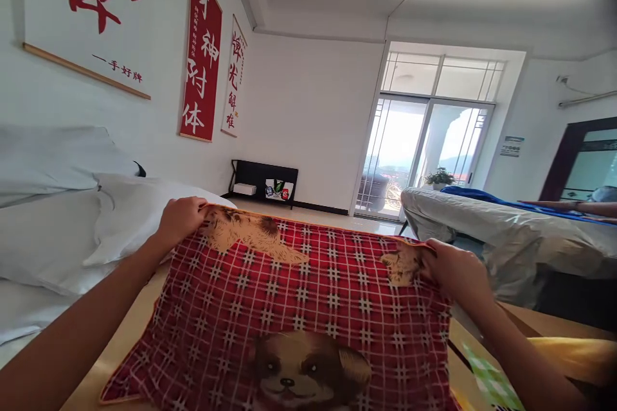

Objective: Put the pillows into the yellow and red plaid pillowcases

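Note:
A red plaid blanket [332, 302] with printed puppies and an orange edge hangs stretched between my two hands. My left hand [186, 221] is closed on its upper left corner. At the upper right corner, my right hand [456, 270] pinches the same edge. The top edge runs nearly straight from hand to hand, sagging slightly. Below, the cloth spreads toward me, and its lower left corner [116, 392] flares outward. A large puppy face shows near the bottom middle. The lowest part of the cloth runs out of view.
White cushions [135, 212] lie on the left. A low black shelf [263, 180] stands against the far wall. To the right is a covered table [448, 212] with blue cloth [486, 196], where another person's arm reaches in. Green checked cloth [489, 376] and yellow cloth [578, 359] lie at lower right.

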### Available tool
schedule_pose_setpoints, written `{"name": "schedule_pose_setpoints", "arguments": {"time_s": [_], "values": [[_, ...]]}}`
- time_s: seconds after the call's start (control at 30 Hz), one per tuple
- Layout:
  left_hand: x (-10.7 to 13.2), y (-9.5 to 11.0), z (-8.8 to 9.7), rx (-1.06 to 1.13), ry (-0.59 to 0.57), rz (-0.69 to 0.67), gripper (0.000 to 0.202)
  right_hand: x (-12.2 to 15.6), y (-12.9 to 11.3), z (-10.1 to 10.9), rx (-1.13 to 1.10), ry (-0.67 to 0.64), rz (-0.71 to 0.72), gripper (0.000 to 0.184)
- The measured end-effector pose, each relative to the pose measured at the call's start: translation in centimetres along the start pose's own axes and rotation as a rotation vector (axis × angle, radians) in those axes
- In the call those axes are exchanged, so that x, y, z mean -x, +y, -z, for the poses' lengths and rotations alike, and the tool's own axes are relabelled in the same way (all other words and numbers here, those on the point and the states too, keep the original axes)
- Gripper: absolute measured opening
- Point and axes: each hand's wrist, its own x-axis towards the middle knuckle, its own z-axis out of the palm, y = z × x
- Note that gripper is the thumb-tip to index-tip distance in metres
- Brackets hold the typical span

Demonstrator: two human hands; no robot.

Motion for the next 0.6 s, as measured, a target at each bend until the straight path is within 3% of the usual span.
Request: {"name": "schedule_pose_setpoints", "arguments": {"time_s": [0.1,0.17,0.2,0.27,0.33,0.37,0.43,0.53,0.6], "values": [[1.4,-1.4,-4.0,0.078,0.142,0.084,0.051,2.6,-1.7,-4.8,-0.178,0.146,-0.031,0.05],[4.7,-1.8,-8.7,0.233,0.149,0.12,0.065,6.5,-4.2,-9.4,-0.365,0.181,-0.107,0.064],[7.0,-1.9,-11.6,0.317,0.053,0.099,0.067,8.8,-5.5,-11.9,-0.49,0.087,-0.123,0.065],[12.1,-1.8,-17.1,0.488,-0.273,0.0,0.07,13.3,-7.6,-16.3,-0.781,-0.135,-0.144,0.064],[16.4,-2.0,-21.0,0.601,-0.321,0.098,0.07,16.3,-8.0,-19.0,-0.984,-0.328,-0.124,0.066],[17.8,-2.3,-21.9,0.616,-0.349,0.112,0.071,17.0,-7.6,-19.6,-1.045,-0.393,-0.141,0.068],[18.7,-3.0,-22.0,0.667,-0.378,0.201,0.078,16.9,-6.2,-19.6,-1.112,-0.479,-0.273,0.074],[16.6,-3.6,-19.6,0.85,-0.503,0.433,0.091,14.8,-4.6,-17.9,-1.237,-0.587,-0.502,0.074],[14.6,-2.9,-18.0,0.987,-0.585,0.543,0.088,13.3,-4.9,-16.9,-1.303,-0.621,-0.548,0.065]]}}
